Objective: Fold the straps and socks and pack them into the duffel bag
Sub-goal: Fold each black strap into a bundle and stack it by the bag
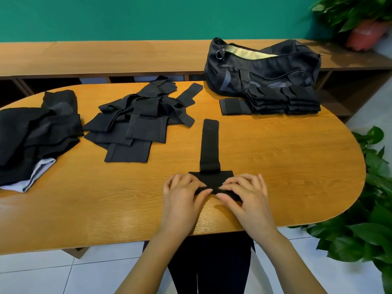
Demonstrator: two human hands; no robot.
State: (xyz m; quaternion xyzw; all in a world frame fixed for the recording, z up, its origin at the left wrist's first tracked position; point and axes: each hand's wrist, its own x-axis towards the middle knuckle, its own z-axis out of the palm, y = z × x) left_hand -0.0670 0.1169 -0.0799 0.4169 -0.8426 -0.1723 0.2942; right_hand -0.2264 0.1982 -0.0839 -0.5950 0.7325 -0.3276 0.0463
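Observation:
A black strap [209, 145] lies flat on the wooden table [286, 166], its narrow tail pointing away from me and its wide pad near the front edge. My left hand [182, 194] and my right hand [246, 194] both pinch the near edge of that pad, thumbs under the fabric. A loose heap of unfolded black straps [137, 119] sits at centre left. A pile of black socks [38, 132] lies at far left. Folded black pieces [282, 100] are stacked in front of the dark duffel bag [263, 64], whose zip is open.
A long wooden bench [106, 58] runs behind the table against a green wall. Leafy plants [373, 187] stand close to the table's right end, and a potted plant [364, 32] sits at the far right on the bench.

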